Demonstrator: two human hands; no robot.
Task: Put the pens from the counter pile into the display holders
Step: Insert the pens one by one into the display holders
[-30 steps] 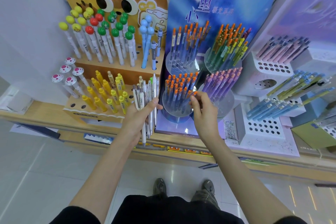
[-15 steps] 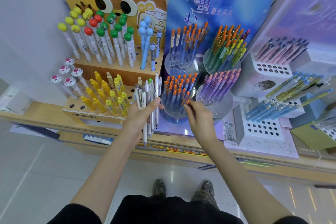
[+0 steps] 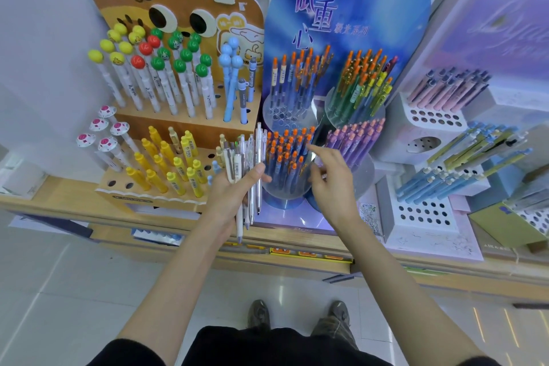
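Currently my left hand (image 3: 231, 196) grips a bundle of white and clear pens (image 3: 237, 157) at frame centre, long axes near vertical, tips down. My right hand (image 3: 332, 178) is open, index finger extended beside the orange-capped pens (image 3: 282, 154) in the round holder (image 3: 297, 194).

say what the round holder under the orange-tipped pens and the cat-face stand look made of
Round holder: clear glossy plastic, probably acrylic; the pens show through its wall. Cat-face stand: printed cardboard or thin board by its look, matte, with flat cut edges.
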